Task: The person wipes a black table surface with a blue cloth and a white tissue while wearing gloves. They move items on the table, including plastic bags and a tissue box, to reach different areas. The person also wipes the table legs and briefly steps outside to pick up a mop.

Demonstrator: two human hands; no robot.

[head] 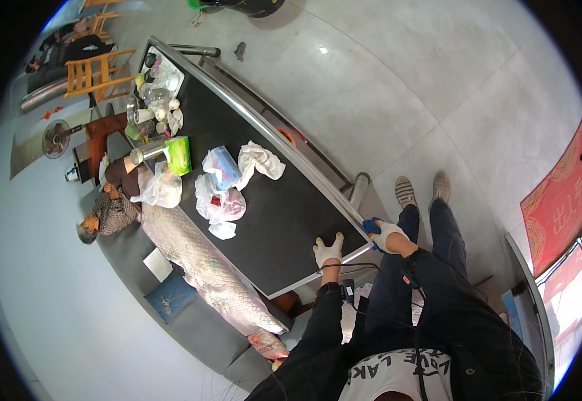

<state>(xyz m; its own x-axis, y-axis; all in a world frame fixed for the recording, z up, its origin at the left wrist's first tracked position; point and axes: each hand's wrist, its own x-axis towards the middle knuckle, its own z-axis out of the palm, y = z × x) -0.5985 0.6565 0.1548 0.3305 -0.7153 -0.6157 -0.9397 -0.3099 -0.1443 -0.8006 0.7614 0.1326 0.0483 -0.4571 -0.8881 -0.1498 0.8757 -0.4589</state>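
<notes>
My left hand, in a white glove with yellowish fingertips, rests with fingers apart on the black tabletop near its corner. My right hand, also in a white glove, grips a blue cloth against the table's metal edge, at the corner beside my legs. Further along the top lie a crumpled white cloth, a blue tissue pack and a translucent plastic bag with something red inside.
Beyond them are a green tissue pack, another plastic bag, and several jars and cups around a tray. A person sits on the grey sofa along the table's left side. Wooden chairs stand at the far end.
</notes>
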